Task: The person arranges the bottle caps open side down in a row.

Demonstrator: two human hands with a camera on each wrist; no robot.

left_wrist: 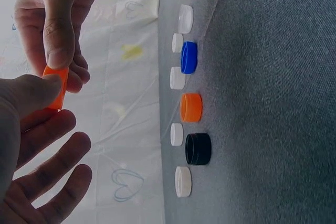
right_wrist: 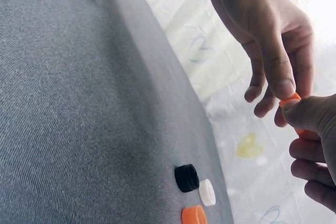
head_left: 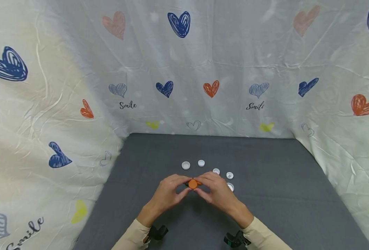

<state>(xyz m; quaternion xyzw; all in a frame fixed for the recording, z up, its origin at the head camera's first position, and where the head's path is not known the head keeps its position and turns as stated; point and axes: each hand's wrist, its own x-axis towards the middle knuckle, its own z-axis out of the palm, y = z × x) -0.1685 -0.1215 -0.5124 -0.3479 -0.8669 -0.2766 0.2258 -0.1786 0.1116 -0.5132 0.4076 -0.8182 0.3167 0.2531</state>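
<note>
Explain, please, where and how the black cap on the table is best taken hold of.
The black cap is probably best pinched by its side wall, coming from above and the near side. It lies flat, apparently with its open end up, so the round wall is exposed; white caps lie beyond it and an orange cap sits apart beside it.

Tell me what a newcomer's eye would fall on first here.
Probably the bright orange cap pinched in the grip of the left hand and right hand, low in the head view. Next, a blue cap, a second orange cap and a black cap, standing out among white caps on the gray table in the left wrist view. Behind hangs a pale curtain printed with hearts.
</note>
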